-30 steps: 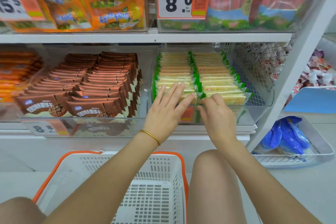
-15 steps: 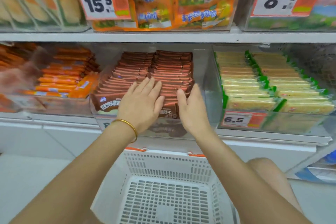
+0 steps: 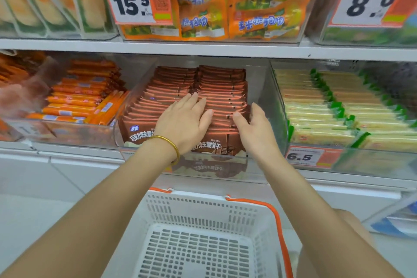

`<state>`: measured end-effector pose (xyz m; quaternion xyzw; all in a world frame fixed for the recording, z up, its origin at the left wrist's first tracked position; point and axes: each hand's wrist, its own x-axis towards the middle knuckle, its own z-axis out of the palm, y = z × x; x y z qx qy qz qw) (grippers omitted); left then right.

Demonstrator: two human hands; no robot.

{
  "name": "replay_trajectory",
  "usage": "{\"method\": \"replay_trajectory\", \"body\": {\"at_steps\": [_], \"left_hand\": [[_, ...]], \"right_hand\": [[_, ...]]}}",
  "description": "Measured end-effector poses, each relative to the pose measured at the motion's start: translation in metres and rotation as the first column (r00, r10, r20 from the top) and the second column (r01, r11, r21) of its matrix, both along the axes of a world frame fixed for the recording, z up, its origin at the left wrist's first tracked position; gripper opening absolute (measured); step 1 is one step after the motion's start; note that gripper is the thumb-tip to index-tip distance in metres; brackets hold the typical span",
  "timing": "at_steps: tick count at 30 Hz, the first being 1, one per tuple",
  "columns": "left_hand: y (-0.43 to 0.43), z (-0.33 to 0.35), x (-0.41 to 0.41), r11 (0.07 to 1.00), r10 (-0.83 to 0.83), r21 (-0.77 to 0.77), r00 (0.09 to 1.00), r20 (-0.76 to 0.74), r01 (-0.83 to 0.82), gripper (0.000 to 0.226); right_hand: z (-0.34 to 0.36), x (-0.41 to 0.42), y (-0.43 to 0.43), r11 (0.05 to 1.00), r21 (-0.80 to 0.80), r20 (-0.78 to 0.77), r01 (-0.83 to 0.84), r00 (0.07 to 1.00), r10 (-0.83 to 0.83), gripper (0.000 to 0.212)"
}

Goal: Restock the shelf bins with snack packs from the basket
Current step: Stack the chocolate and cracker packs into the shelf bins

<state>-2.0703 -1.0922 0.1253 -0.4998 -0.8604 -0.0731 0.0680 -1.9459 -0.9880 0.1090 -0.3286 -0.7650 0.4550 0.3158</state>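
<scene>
Shelving [image 3: 203, 49] in white filled the view, with clear bins ranged along its lower tier. At 12 o'clock the middle bin [image 3: 225, 171] held two rows of brown snack packs [image 3: 216, 88], stood on edge and reaching almost to its front wall. Your left hand [image 3: 185, 124] lay flat on the pack tops, fingers straight and close together. Your right hand [image 3: 255, 128] braced the right-hand row from its 3 o'clock side, thumb on the tops, fingers together and nearly straight along the flank. Neither hand pinched a pack. The basket [image 3: 203, 205] sat at 6 o'clock beneath your forearms, and no pack showed in the part of it in view. The step in hand was, by judgement, squaring and pressing the brown rows tidy. The next move would call for lifting both hands clear without dragging packs forward, then checking the basket for stock before turning to the orange packs [image 3: 83, 94] at 9 o'clock or the yellow-green packs [image 3: 338, 108] at 3 o'clock.
</scene>
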Motion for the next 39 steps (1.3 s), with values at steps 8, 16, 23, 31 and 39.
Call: {"method": "replay_trajectory", "body": {"at_steps": [8, 16, 23, 31, 39], "left_hand": [[0.044, 0.012, -0.024, 0.968, 0.005, -0.251, 0.998, 0.069, 0.012, 0.061], [0.041, 0.019, -0.027, 0.979, -0.04, -0.191, 0.984, 0.175, 0.074, 0.057], [-0.008, 0.029, -0.07, 0.967, 0.117, -0.242, 0.983, 0.142, -0.08, 0.053], [-0.018, 0.021, -0.077, 0.98, 0.103, -0.187, 0.974, 0.199, -0.066, 0.052], [-0.033, 0.011, -0.08, 0.969, 0.109, -0.231, 0.992, 0.064, -0.092, 0.053]], "right_hand": [[0.011, -0.034, 0.034, 0.951, -0.303, 0.075, -0.061, 0.993, 0.087, 0.046], [0.023, -0.044, 0.051, 0.956, -0.29, 0.165, -0.047, 0.981, 0.098, 0.053], [0.035, -0.046, 0.019, 0.865, 0.473, 0.503, -0.169, 0.857, -0.107, 0.046], [0.031, -0.058, 0.003, 0.804, 0.459, 0.735, -0.377, 0.67, -0.106, 0.059], [0.021, -0.059, -0.026, 0.741, 0.523, 0.723, -0.42, 0.679, -0.125, 0.073]]}}
